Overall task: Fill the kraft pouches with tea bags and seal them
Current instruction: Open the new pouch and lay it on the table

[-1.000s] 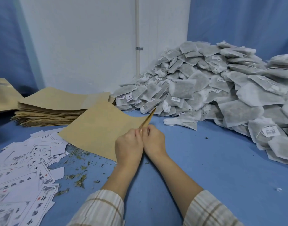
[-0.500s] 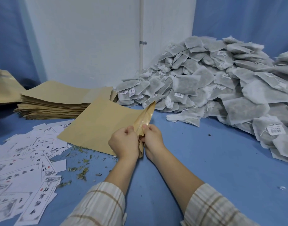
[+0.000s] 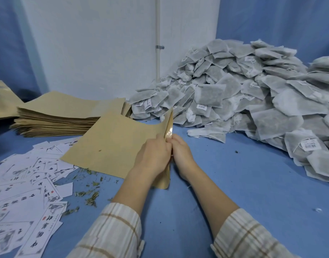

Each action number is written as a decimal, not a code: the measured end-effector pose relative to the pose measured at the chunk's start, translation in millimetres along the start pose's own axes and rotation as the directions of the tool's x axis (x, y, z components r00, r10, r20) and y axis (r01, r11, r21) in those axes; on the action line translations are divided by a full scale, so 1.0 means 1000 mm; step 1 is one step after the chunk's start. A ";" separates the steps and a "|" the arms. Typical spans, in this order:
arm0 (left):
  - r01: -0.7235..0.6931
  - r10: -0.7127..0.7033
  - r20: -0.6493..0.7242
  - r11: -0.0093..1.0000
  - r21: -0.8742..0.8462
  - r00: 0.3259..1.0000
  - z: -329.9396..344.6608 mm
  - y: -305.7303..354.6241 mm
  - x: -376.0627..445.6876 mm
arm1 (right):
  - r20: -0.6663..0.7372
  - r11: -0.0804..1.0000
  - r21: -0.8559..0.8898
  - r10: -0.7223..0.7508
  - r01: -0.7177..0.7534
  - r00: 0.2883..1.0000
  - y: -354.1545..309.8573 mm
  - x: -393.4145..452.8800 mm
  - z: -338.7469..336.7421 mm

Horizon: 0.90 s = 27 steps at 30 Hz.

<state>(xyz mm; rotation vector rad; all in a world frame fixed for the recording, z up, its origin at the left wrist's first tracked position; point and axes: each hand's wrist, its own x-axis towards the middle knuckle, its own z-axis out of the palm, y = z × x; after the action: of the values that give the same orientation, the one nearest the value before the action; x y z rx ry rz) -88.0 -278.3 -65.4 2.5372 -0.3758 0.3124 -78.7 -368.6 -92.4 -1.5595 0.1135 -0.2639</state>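
Here both hands, the left hand (image 3: 154, 155) and the right hand (image 3: 181, 152), are pinching the kraft pouch (image 3: 111, 140) mouth with curled fingers above the desk (image 3: 234, 183), risking tearing the paper if pulled unevenly.

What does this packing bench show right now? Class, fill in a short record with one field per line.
held item: kraft pouch, mouth edge raised
left hand: grips the pouch mouth
right hand: grips the same mouth from the other side
pouch stock: stack of flat kraft pouches, back left
filling: heap of tea bags, right
loose items: printed labels and tea crumbs, left
surface: blue table
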 end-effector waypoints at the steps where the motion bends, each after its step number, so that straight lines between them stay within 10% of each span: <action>1: 0.017 -0.017 0.010 0.999 -0.035 1.000 0.001 0.000 0.001 | -0.007 0.999 -0.041 0.018 -0.018 1.000 0.000 0.000 0.001; 6: 0.128 -0.054 0.234 0.941 -0.314 0.971 0.004 -0.004 -0.002 | 0.007 0.996 -0.082 0.026 -0.025 1.000 -0.001 -0.001 -0.005; 12: 0.057 -0.047 0.034 0.904 -0.423 0.998 0.023 -0.005 -0.004 | 0.051 0.995 -0.058 0.084 -0.081 0.995 -0.001 -0.001 -0.009; 20: 0.077 -0.074 0.023 0.908 -0.411 0.997 0.039 -0.012 -0.007 | -0.008 0.593 -0.799 -0.173 0.098 0.985 -0.015 0.002 -0.012; 27: 0.162 -0.200 -0.001 0.795 -0.585 0.980 0.030 -0.007 -0.015 | -0.167 0.709 -0.699 -0.042 -0.088 0.985 0.003 0.003 -0.022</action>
<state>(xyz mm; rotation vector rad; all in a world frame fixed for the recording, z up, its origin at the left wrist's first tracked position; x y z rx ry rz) -95.2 -286.8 -97.8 1.9269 -0.1622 0.1664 -81.0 -390.9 -95.2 -2.3060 0.4121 -0.3607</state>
